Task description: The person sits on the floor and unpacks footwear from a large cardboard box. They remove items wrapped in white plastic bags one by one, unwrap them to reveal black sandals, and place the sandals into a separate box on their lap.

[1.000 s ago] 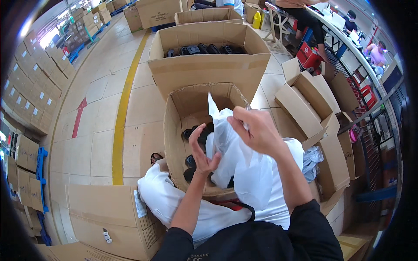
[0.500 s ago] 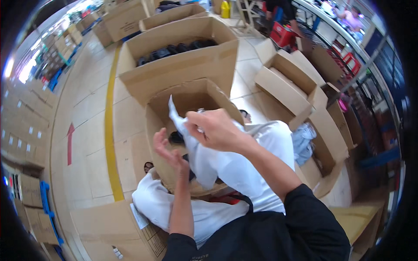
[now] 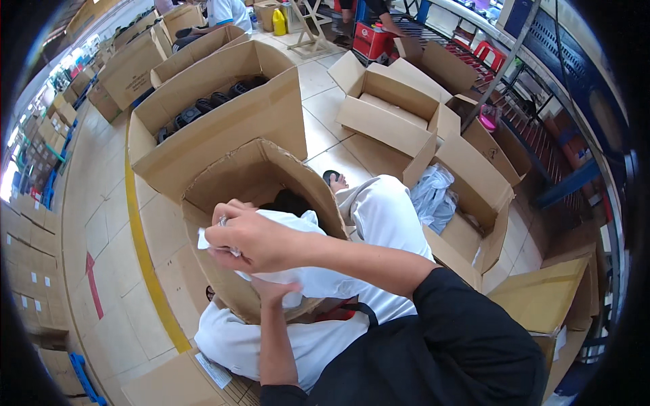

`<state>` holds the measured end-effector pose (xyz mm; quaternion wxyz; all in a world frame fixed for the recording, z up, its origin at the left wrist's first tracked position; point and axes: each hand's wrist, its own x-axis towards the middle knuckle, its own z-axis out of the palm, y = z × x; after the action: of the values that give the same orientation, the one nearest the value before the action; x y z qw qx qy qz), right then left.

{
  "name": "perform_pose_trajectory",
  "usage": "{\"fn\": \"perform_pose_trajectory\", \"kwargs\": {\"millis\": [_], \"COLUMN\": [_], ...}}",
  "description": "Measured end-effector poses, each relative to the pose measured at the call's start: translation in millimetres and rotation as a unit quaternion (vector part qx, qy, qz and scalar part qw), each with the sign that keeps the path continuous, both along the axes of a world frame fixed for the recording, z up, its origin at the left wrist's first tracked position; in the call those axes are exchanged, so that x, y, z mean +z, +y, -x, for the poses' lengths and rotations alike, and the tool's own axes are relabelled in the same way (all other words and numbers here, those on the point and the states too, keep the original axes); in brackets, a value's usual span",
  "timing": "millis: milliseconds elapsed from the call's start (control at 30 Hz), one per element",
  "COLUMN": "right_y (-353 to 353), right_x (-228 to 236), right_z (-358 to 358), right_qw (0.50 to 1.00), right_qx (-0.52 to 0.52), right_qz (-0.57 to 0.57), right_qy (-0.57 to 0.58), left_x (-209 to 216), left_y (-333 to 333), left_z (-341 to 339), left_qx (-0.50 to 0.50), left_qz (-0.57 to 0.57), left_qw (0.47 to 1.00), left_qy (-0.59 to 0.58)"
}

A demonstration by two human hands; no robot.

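Observation:
My right hand (image 3: 244,237) is closed in a fist on thin, crumpled white material, a white sheet or bag (image 3: 202,239), whose end pokes out past the fingers. More white material (image 3: 288,220) spreads below the wrist. My left hand (image 3: 274,291) is lower, partly covered by the right hand and the white material; its fingers are mostly hidden, so its grip cannot be made out. Both hands are over an open cardboard box (image 3: 315,179) between my white-trousered knees. Dark items (image 3: 290,201) lie inside it, too shadowed to name.
Beyond stands a larger cardboard box (image 3: 230,111) with a row of black footwear (image 3: 193,114). Open cartons (image 3: 386,125) are on the right, one with a pale plastic bag (image 3: 433,196). A yellow floor line (image 3: 145,254) runs along the left. Other people work farther back.
The view has swung to the right. My right hand has come down and left across my left hand, still clutching the white material. My left hand's spread fingers are now largely hidden.

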<state>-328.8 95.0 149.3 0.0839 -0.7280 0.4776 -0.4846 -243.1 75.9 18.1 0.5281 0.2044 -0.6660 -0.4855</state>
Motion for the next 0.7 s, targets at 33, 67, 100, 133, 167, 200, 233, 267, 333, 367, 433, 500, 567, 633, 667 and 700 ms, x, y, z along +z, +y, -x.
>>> {"fn": "perform_pose_trajectory", "kwargs": {"millis": [33,67,100,133,167,200,233,267,333,367,433,500,567,633,667,700], "right_y": [-5,-6,-6,-7,-1,6,14,21,29,36,49,68,97,120,138,148], "right_x": [-1,-1,-1,-3,-3,-1,-5,11,7,7,-9,-16,-13,-17,-25,-24], "right_z": [-15,-18,-16,-13,-5,-2,10,11,41,49,65,71,76,83,94,102], "right_qw": [0.998,0.997,0.994,0.989,0.983,0.98,0.973,0.956,0.911,0.91,0.92,0.988,0.971,0.926,0.875,0.855], "right_qx": [0.013,0.012,0.021,0.037,0.034,-0.025,-0.069,-0.113,-0.054,-0.108,-0.212,-0.154,-0.091,-0.132,-0.208,-0.248], "right_qz": [0.034,0.029,0.026,0.02,0.006,0.009,0.021,0.011,0.021,0.034,0.049,-0.001,-0.102,-0.101,-0.098,-0.089], "right_qy": [-0.047,-0.072,-0.104,-0.143,-0.181,-0.199,-0.22,-0.271,-0.407,-0.398,-0.326,-0.031,0.197,0.34,0.427,0.448], "left_x": [-12,-27,-41,-51,-36,-19,1,-1,8,11,-8,-10,-22,-9,-1,0], "left_y": [1,4,6,6,2,-1,-4,-14,-21,-19,-21,-18,-20,-20,-10,-8], "left_z": [-2,2,0,-7,-6,-8,-4,-13,-14,-3,1,12,8,17,25,27], "left_qx": [-0.029,-0.059,-0.078,-0.09,-0.075,-0.056,-0.041,-0.006,0.051,0.05,0.07,0.097,0.073,0.162,0.16,0.138], "left_qz": [-0.002,-0.008,-0.013,-0.022,-0.003,0.018,0.042,0.135,0.186,0.212,0.25,0.289,0.293,0.402,0.428,0.414], "left_qw": [0.999,0.997,0.993,0.988,0.989,0.988,0.987,0.972,0.951,0.943,0.916,0.897,0.902,0.869,0.858,0.868], "left_qy": [-0.029,-0.052,-0.084,-0.121,-0.129,-0.141,-0.147,-0.194,-0.243,-0.253,-0.307,-0.319,-0.31,-0.237,-0.236,-0.237]}}
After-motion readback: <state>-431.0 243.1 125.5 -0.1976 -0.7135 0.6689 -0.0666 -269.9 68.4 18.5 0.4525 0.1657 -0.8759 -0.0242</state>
